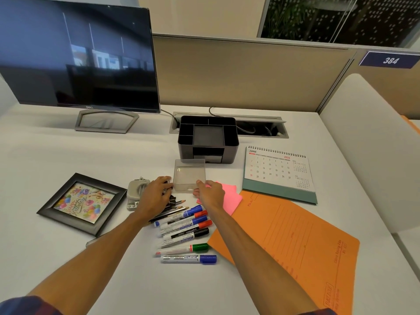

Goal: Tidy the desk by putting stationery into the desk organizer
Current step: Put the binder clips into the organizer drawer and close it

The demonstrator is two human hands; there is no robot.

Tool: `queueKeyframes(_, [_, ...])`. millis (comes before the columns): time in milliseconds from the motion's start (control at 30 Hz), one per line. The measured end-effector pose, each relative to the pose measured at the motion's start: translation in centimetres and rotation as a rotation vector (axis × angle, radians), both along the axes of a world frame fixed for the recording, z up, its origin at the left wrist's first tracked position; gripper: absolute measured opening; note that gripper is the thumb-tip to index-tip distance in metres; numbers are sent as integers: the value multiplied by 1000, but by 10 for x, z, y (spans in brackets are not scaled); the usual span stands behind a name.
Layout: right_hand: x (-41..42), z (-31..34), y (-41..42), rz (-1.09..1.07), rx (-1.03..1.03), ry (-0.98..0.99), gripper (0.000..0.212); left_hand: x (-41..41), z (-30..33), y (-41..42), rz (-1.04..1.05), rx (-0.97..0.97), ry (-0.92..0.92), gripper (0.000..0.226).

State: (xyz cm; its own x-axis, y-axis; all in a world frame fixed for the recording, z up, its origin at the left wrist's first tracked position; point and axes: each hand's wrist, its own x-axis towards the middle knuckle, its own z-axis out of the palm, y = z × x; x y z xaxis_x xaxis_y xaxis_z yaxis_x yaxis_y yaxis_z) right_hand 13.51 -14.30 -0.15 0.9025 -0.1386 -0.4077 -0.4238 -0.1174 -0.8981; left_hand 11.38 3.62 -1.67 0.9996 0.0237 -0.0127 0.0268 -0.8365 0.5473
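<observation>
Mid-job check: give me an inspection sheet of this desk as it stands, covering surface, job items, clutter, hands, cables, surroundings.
Surface: white desk, no spills seen.
Job's things: black organizer looks empty; clear tray in front of it; markers, pencils, binder clips and pink notes loose on the desk.
Clutter: photo frame, punch, calendar, orange folder.
Hands: left hand over the binder clips, grip hidden; right hand touches the tray's near edge.
Cables: monitor cable into the cable slot.
Surroundings: monitor, partition.
</observation>
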Motion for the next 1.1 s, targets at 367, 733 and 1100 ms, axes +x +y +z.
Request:
queueKeyframes(367, [-9,-1,0,-44,-143,-128,47,-16,9,0,-21,21,-88,36])
queueKeyframes(733, [-41,8,-10,129,-479,-371,14,-55,2,5,-61,185,-146,57])
queueKeyframes(1100, [-46,2,11,598,-655,-492,36,-113,-15,15,-15,236,-154,55])
